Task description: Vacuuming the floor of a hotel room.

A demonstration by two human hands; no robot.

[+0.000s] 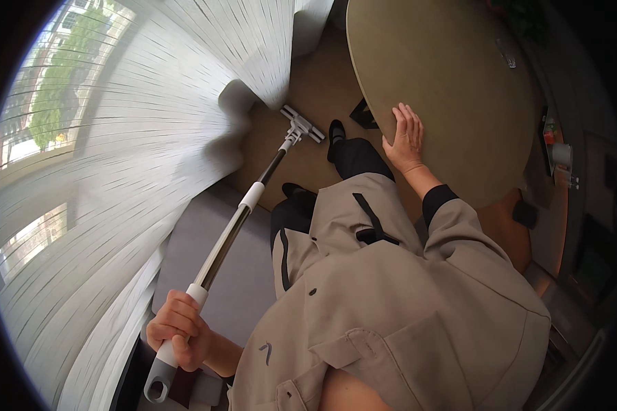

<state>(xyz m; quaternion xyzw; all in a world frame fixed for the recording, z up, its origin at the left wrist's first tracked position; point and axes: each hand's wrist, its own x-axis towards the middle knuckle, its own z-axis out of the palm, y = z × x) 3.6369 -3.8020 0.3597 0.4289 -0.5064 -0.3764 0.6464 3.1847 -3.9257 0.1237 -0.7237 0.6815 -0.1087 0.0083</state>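
My left hand is wrapped around the white upper grip of a long mop, just above its grey end loop. The pole is white and shiny metal. It slants away to a narrow T-shaped mop head on the brown floor, close to the curtain hem and my feet. Nothing is in my right hand; its fingers are stretched out at the left edge of a large rounded table. Whether it touches the tabletop I cannot tell.
A sheer white curtain hangs along the left in front of a window. A grey upholstered seat lies beneath the pole. A dark table leg stands by my foot. At the right is a shelf with a white cup.
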